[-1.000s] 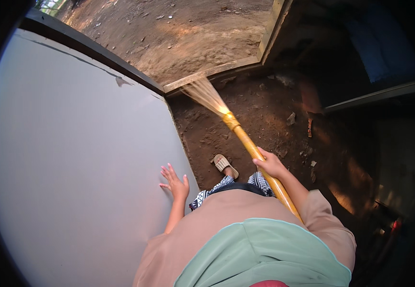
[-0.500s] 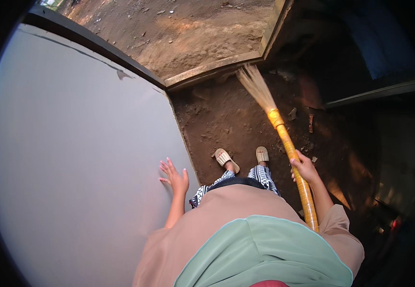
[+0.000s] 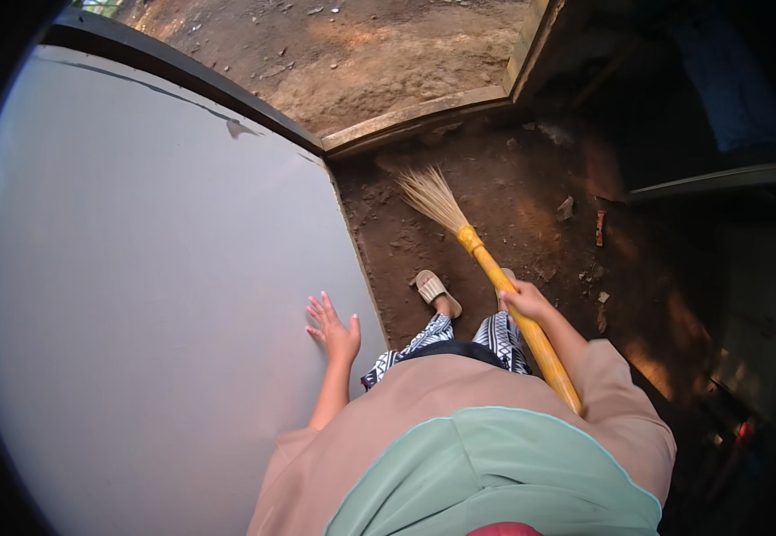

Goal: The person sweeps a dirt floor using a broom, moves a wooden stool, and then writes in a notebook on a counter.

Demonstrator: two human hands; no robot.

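Observation:
My left hand (image 3: 334,328) lies flat with fingers spread against a large grey door panel (image 3: 146,286), near its right edge. My right hand (image 3: 525,302) grips the yellow handle of a straw broom (image 3: 473,246). The broom's pale bristles (image 3: 430,196) touch the brown dirt floor (image 3: 513,196) ahead of my feet. My left foot in a beige sandal (image 3: 432,289) stands just left of the handle; the other foot is mostly hidden behind my right hand.
A pale wooden threshold (image 3: 423,112) runs across the doorway, with lighter bare earth (image 3: 361,49) beyond it. Small stones and scraps (image 3: 566,208) lie on the dirt floor at right. Dark objects fill the shadowed right side.
The broom head has swung back to the left and nearer my feet, after swinging right half a second ago. My left hand stays on the grey panel.

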